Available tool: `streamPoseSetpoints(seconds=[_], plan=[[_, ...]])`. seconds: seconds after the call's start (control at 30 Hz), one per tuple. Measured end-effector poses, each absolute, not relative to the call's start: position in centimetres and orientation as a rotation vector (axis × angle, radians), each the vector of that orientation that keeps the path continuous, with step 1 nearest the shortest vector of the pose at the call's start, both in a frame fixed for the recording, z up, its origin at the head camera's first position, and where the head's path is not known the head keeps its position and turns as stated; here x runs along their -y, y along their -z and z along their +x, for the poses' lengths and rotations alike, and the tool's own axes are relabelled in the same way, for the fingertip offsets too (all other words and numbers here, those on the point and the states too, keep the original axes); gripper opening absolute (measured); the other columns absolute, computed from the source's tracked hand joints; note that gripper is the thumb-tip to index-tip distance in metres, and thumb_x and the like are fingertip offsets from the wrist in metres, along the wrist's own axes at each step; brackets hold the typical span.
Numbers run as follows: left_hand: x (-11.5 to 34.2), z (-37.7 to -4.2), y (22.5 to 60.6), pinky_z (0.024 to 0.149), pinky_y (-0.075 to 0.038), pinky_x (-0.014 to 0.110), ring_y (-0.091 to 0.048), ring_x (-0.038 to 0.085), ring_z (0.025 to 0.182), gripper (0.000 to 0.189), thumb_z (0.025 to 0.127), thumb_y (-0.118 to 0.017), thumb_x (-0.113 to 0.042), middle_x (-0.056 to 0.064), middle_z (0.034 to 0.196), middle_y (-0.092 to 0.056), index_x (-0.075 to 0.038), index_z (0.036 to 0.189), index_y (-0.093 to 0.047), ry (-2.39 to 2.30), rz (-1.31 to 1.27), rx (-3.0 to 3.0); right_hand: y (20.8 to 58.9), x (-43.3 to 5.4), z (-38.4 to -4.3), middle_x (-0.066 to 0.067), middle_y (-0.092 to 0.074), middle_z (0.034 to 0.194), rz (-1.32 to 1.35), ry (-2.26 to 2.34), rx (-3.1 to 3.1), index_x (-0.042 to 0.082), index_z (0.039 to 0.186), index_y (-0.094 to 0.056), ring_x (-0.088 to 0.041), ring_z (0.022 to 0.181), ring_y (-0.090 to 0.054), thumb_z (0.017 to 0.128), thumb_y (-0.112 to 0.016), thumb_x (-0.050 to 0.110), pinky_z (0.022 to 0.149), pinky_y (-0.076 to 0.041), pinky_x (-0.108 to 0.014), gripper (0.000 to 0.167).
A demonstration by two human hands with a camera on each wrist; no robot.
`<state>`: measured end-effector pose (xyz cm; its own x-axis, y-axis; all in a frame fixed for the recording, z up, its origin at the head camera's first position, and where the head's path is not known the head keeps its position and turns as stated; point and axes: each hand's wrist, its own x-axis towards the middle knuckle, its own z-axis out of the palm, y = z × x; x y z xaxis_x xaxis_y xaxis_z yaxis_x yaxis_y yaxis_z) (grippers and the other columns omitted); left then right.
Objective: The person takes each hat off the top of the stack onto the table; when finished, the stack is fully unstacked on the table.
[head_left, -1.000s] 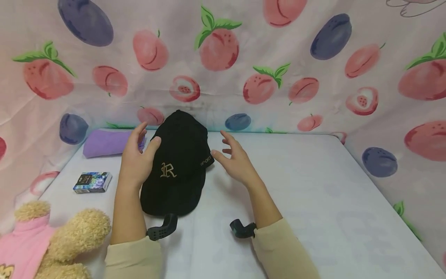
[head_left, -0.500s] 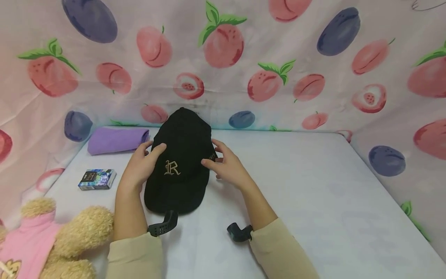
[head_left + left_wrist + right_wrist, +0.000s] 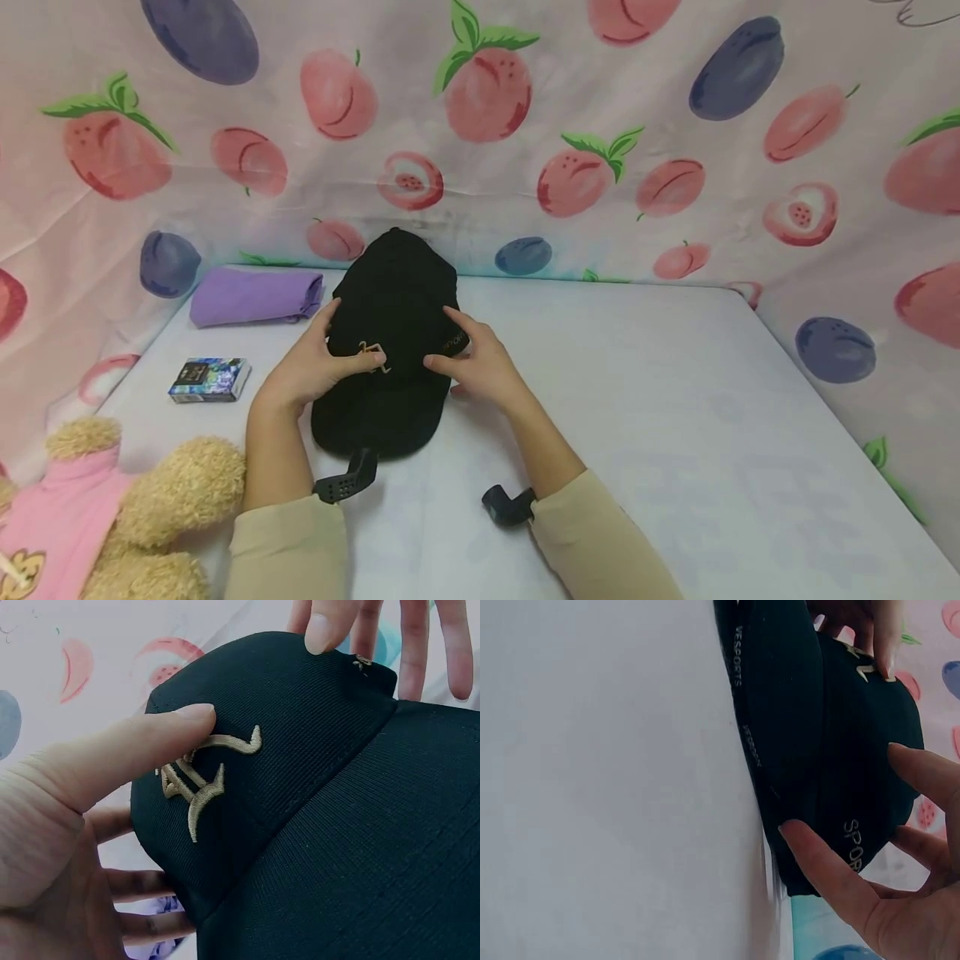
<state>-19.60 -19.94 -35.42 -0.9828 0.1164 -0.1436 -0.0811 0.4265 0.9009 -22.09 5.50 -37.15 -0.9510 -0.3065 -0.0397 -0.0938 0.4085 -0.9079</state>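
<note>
A black baseball cap (image 3: pixel 393 283) sits on the white tabletop, brim toward me, with a gold letter emblem on its front. My left hand (image 3: pixel 311 367) grips its left side, thumb across the emblem and the other fingers along the side. In the left wrist view that thumb lies on the embroidery of the cap (image 3: pixel 300 735). My right hand (image 3: pixel 483 367) holds the opposite side, thumb near the brim seam and index finger on the crown. The right wrist view shows "SPORT" lettering on the cap (image 3: pixel 840 750) beside the right fingers. Its underside is hidden.
A folded purple cloth (image 3: pixel 251 296) lies at the back left. In front of it is a small blue patterned box (image 3: pixel 210 380). A curly plush toy in a pink top (image 3: pixel 71 508) occupies the near left corner. A fruit-print curtain (image 3: pixel 480 192) hangs behind the table.
Both hands have come inward from beside the cap and now hold its two sides. The left thumb has moved onto the emblem. The cap stays in about the same place.
</note>
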Motion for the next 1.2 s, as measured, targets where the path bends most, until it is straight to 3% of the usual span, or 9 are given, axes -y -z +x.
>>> streamPoseSetpoints(seconds=[0.17, 0.47, 0.67, 0.93, 1.2], plan=[[19.7, -19.7, 35.3, 0.122, -0.023, 0.067, -0.019, 0.042, 0.157, 0.121, 0.088, -0.082, -0.038, 0.018, 0.173, -0.009, -0.021, 0.167, 0.008, -1.576, 0.05, -2.503, 37.2, -5.2, -22.0, -0.019, -0.037, 0.154, -0.363, 1.585, -2.463, 0.023, 0.161, -0.038, -0.02, 0.087, -0.074, 0.091, -0.079, 0.022, 0.066, -0.062, -0.036, 0.082], [19.2, -19.7, 34.5, 0.122, -0.022, 0.068, -0.013, 0.042, 0.158, 0.121, 0.088, -0.081, -0.039, 0.015, 0.174, -0.006, -0.019, 0.167, 0.008, -1.542, 0.037, -2.521, 37.3, -5.0, -22.3, -0.018, -0.038, 0.152, -0.337, 1.602, -2.471, 0.025, 0.161, -0.039, -0.019, 0.082, -0.072, 0.091, -0.079, 0.022, 0.064, -0.062, -0.033, 0.08], [18.9, -19.7, 34.0, 0.121, -0.024, 0.068, -0.017, 0.041, 0.158, 0.119, 0.089, -0.081, -0.039, 0.015, 0.174, -0.009, -0.018, 0.167, 0.007, -1.541, 0.05, -2.522, 37.0, -5.1, -22.3, -0.017, -0.036, 0.156, -0.289, 1.626, -2.443, 0.027, 0.16, -0.04, -0.034, 0.073, -0.071, 0.091, -0.08, 0.024, 0.067, -0.062, -0.038, 0.08], [18.3, -19.3, 33.2, 0.122, -0.023, 0.067, -0.018, 0.039, 0.157, 0.119, 0.089, -0.081, -0.036, 0.016, 0.173, -0.011, -0.018, 0.168, 0.006, -1.562, 0.029, -2.521, 36.6, -5.5, -22.2, -0.013, -0.033, 0.161, -0.28, 1.712, -2.374, 0.028, 0.159, -0.041, -0.021, 0.086, -0.069, 0.091, -0.08, 0.021, 0.073, -0.064, -0.045, 0.079], [18.0, -18.9, 32.6, 0.118, -0.028, 0.069, -0.028, 0.04, 0.153, 0.114, 0.089, -0.081, -0.038, 0.017, 0.17, -0.022, -0.022, 0.168, -0.001, -1.552, 0.043, -2.557, 35.8, -5.8, -21.9, -0.014, -0.035, 0.158, -0.314, 1.708, -2.403, 0.029, 0.16, -0.04, -0.022, 0.09, -0.068, 0.091, -0.08, 0.025, 0.073, -0.064, -0.046, 0.08]])
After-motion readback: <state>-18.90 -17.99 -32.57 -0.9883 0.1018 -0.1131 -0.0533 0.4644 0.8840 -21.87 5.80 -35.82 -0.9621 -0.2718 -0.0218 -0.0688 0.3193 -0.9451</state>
